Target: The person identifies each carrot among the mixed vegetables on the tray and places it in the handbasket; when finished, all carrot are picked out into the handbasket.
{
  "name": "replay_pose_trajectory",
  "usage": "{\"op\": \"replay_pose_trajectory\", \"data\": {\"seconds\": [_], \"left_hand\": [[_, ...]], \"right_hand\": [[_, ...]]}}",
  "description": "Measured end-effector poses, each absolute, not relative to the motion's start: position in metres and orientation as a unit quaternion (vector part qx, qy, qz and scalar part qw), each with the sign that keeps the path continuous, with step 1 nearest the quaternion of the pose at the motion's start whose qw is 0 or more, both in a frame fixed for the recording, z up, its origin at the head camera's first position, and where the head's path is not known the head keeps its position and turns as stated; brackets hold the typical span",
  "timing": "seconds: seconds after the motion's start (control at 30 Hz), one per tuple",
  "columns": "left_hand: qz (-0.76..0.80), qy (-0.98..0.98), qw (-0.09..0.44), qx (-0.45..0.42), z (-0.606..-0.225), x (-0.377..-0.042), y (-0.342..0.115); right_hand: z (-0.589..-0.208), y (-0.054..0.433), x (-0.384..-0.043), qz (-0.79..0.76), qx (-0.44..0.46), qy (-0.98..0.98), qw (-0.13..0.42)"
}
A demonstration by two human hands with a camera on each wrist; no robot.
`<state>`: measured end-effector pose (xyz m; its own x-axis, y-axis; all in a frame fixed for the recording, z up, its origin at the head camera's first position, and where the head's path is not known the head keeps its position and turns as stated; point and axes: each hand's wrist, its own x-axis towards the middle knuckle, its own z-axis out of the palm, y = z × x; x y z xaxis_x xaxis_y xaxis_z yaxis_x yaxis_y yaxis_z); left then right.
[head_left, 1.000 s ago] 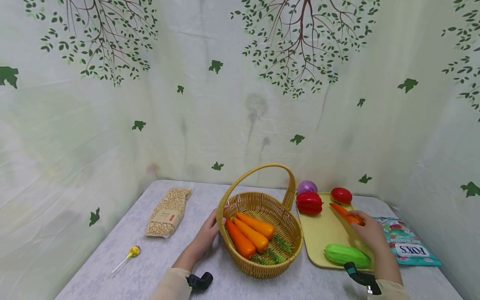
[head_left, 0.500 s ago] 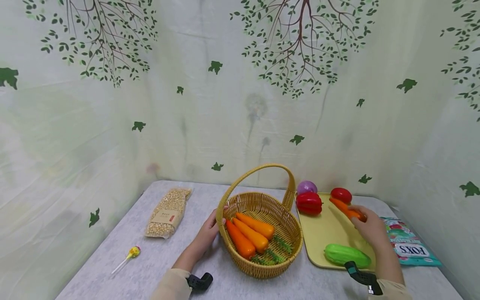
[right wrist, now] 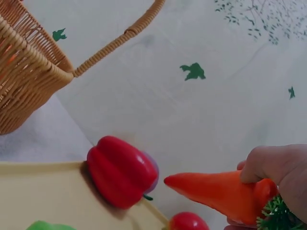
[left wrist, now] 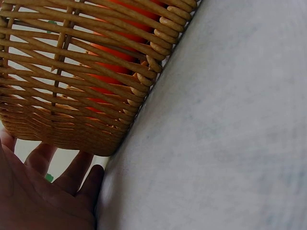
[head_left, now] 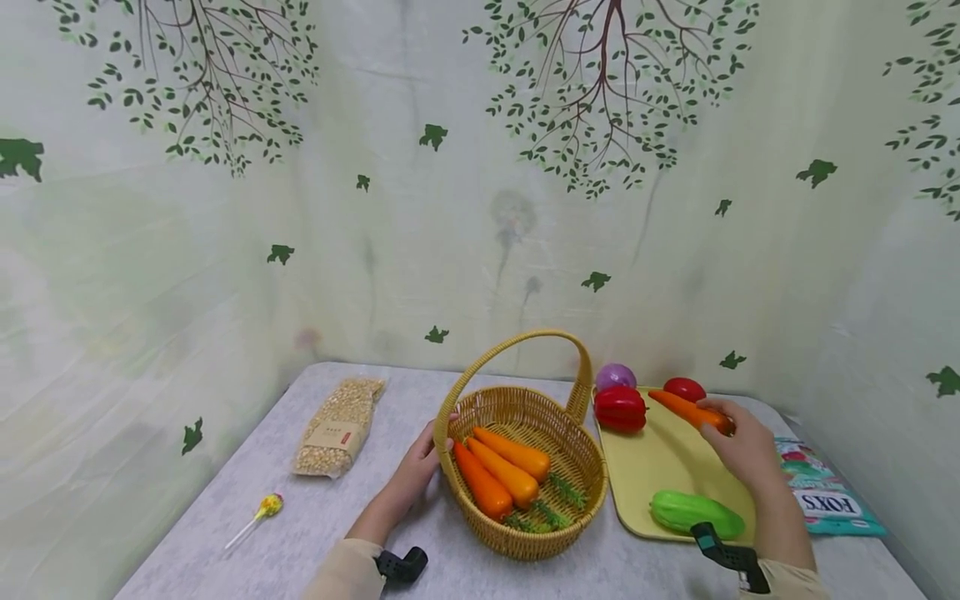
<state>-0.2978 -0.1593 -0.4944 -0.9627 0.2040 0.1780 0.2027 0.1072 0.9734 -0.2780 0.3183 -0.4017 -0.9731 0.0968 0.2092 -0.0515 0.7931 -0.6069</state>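
My right hand (head_left: 742,442) pinches an orange carrot (right wrist: 211,191) near its leafy end, above the far right of the yellow tray (head_left: 637,467). The carrot's tip points left, toward a red bell pepper (right wrist: 120,172) lying on the tray. At the left side of a wicker basket (head_left: 517,546), my left hand (head_left: 416,467) holds it by the rim, near the foot of the handle. From the left wrist view, spread fingers (left wrist: 74,172) reach behind the woven wall. Several orange carrots (head_left: 502,471) with green tops lie inside the basket.
The tray also bears a green cucumber-like vegetable (head_left: 693,512) and a red tomato (head_left: 684,389). A purple onion-like ball (head_left: 615,377) sits behind the pepper. A teal FOX'S bag (head_left: 832,500) lies at the right; a bag of grains (head_left: 337,429) and a lollipop (head_left: 255,521) lie left.
My right hand has shifted slightly to the right with the carrot, which has risen and turned so its tip points further left. The left hand and basket stay put.
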Motion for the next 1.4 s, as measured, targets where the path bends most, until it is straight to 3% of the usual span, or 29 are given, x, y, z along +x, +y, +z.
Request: {"op": "replay_pose_trajectory", "data": {"seconds": [0.47, 1.2, 1.4], "left_hand": [[0.652, 0.747, -0.005, 0.13, -0.497, -0.295, -0.159], [0.645, 0.75, -0.009, 0.142, -0.497, -0.299, -0.158], [0.649, 0.747, -0.011, 0.146, -0.498, -0.299, -0.158]], "right_hand": [[-0.379, 0.303, -0.266, 0.303, 0.027, -0.939, 0.159], [-0.351, 0.287, -0.244, 0.379, 0.136, -0.915, 0.038], [-0.351, 0.277, -0.245, 0.388, 0.168, -0.906, 0.034]]}}
